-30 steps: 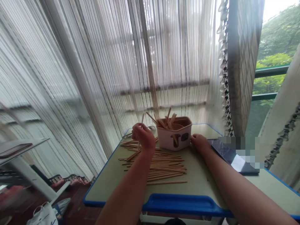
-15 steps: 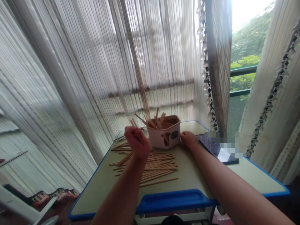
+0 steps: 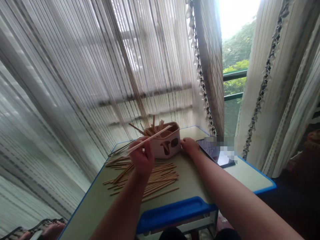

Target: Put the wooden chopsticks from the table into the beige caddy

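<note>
In the head view, my left hand is closed around a pale wooden chopstick, slanting up to the right across the front of the chopstick holder. Whether a second one lies along it, I cannot tell. The white holder has a brown interior and cut-out openings, with several chopsticks leaning in its left part. My right hand has its fingers curled against the holder's right side; the fingertips are partly hidden. Many loose chopsticks lie spread on the table below and left of the holder, partly behind my left forearm.
The pale table has a blue rim and a blue pencil tray at the near edge. A dark tablet-like device lies right of my right hand. Thin dark sticks lie at the far left corner. Striped curtains hang behind.
My left hand has turned, and a chopstick now shows across the holder's front. My right hand stays at the holder's side. The whole view has shifted, so things appear further left.
</note>
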{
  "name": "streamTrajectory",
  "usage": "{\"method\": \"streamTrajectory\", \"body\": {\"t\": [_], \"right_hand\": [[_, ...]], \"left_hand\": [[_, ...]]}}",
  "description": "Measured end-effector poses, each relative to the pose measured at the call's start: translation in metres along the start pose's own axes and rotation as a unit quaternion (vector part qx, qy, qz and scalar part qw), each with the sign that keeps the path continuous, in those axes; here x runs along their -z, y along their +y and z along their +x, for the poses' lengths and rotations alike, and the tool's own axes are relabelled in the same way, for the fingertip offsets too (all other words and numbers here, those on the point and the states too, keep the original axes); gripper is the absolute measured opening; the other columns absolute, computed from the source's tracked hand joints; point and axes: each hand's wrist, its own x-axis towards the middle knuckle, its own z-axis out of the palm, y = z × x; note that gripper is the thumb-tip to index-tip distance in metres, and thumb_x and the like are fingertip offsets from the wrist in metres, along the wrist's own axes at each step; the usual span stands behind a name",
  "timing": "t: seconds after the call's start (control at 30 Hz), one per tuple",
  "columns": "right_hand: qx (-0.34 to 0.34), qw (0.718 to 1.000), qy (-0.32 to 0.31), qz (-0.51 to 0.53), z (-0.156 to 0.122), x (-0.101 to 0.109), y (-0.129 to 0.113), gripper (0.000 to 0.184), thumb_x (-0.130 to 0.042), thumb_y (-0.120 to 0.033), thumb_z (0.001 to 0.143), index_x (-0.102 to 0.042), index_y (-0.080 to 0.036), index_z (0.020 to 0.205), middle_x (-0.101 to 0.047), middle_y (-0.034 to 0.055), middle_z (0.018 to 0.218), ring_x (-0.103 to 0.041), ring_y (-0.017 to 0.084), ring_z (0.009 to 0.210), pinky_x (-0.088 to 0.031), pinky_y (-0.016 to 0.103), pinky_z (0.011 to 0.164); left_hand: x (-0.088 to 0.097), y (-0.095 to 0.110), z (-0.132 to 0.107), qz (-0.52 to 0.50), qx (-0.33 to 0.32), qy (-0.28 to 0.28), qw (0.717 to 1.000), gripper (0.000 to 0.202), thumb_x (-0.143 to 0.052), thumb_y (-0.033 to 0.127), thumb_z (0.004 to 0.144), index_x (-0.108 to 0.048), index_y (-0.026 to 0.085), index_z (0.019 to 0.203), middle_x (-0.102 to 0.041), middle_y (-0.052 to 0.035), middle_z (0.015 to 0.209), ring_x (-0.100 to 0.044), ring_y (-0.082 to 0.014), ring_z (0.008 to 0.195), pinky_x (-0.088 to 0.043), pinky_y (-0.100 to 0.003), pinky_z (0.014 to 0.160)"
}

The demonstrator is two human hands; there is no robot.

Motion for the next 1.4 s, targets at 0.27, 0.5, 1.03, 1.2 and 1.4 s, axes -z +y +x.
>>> {"method": "streamTrajectory", "body": {"t": [0.27, 0.5, 1.03, 1.2, 1.4], "right_hand": [[-0.003, 1.0, -0.003, 0.0, 0.001, -0.001, 0.001, 0.04, -0.036, -0.041, 0.081, -0.069, -0.02, 0.088, -0.067, 0.0095, 0.091, -0.06, 0.02, 0.082, -0.037, 0.026, 0.062], [-0.003, 1.0, 0.004, 0.001, 0.001, -0.001, 0.001, 0.039, -0.037, -0.042, 0.08, -0.069, -0.02, 0.085, -0.067, 0.0087, 0.088, -0.059, 0.019, 0.079, -0.036, 0.025, 0.06], [-0.002, 1.0, 0.008, -0.001, 0.001, -0.002, 0.0, 0.039, -0.037, -0.041, 0.08, -0.069, -0.02, 0.084, -0.067, 0.0084, 0.086, -0.058, 0.019, 0.076, -0.033, 0.025, 0.057], [-0.003, 1.0, 0.01, 0.002, 0.002, -0.004, 0.002, 0.038, -0.038, -0.042, 0.08, -0.069, -0.02, 0.084, -0.067, 0.0084, 0.086, -0.058, 0.019, 0.077, -0.034, 0.025, 0.058], [0.005, 1.0, 0.017, 0.007, 0.004, -0.006, 0.004, 0.038, -0.038, -0.041, 0.081, -0.069, -0.02, 0.084, -0.067, 0.0079, 0.084, -0.058, 0.018, 0.075, -0.032, 0.024, 0.057]], "left_hand": [[0.003, -0.007, 0.002, 0.068, 0.014, -0.063, 0.996, 0.018, -0.049, 0.034, 0.086, -0.045, 0.017, 0.091, -0.06, -0.0027, 0.079, -0.056, -0.0091, 0.055, -0.044, -0.021, 0.051], [0.002, -0.016, 0.003, 0.161, 0.003, -0.119, 0.98, 0.02, -0.049, 0.036, 0.087, -0.049, 0.017, 0.094, -0.053, 0.0039, 0.057, -0.052, -0.0108, 0.049, -0.036, -0.021, 0.05], [-0.014, -0.023, -0.01, 0.14, 0.037, -0.257, 0.956, 0.022, -0.046, 0.031, 0.088, -0.058, 0.019, 0.102, -0.067, -0.0032, 0.085, -0.061, -0.0128, 0.066, -0.045, -0.023, 0.063], [-0.016, -0.022, -0.015, 0.161, 0.025, -0.295, 0.942, 0.028, -0.041, 0.032, 0.09, -0.056, 0.021, 0.111, -0.067, -0.0048, 0.1, -0.063, -0.016, 0.082, -0.046, -0.025, 0.071], [-0.019, -0.018, -0.02, 0.224, 0.014, -0.319, 0.921, 0.037, -0.044, 0.035, 0.088, -0.047, 0.021, 0.123, -0.068, -0.0034, 0.09, -0.064, -0.0175, 0.073, -0.043, -0.026, 0.062]]}}
